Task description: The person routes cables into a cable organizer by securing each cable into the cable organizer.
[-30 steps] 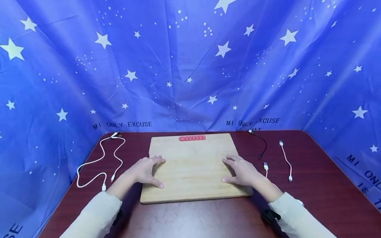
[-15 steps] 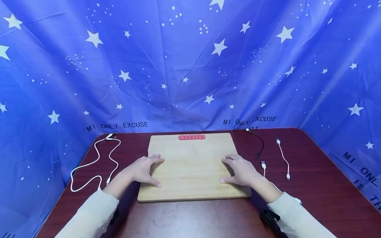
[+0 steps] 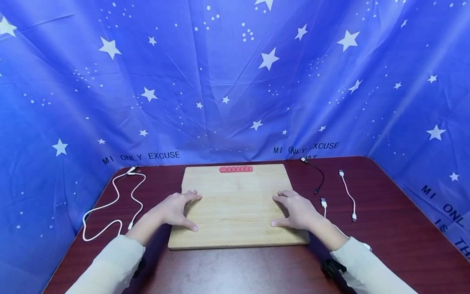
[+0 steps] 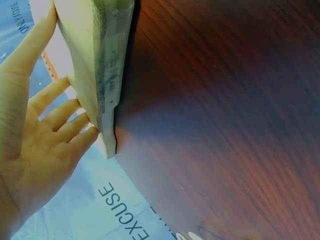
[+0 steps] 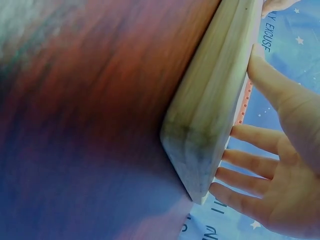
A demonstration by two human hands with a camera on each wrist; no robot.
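In the head view a pale wooden board (image 3: 236, 208) lies flat on the dark red table. A red strip with notches (image 3: 236, 169) sits along the board's far edge. My left hand (image 3: 175, 209) rests its fingertips and thumb on the board's left side, and my right hand (image 3: 299, 210) touches the right side the same way. Both hands have fingers spread and nothing gripped. The left wrist view shows the left fingers (image 4: 59, 114) touching the board's top face near its edge. Similarly, the right fingers (image 5: 247, 165) meet the board's face in the right wrist view.
A long white cable (image 3: 142, 205) curves over the table's left part. To the right lie a short black cable (image 3: 323, 177), a short white cable (image 3: 349, 194), and another white cable (image 3: 324, 203) partly hidden under the right forearm. A blue star-printed curtain (image 3: 235, 81) surrounds the table.
The head view has shifted slightly, so the curtain and left cable appear further left. Both hands stay on the board in the same pose.
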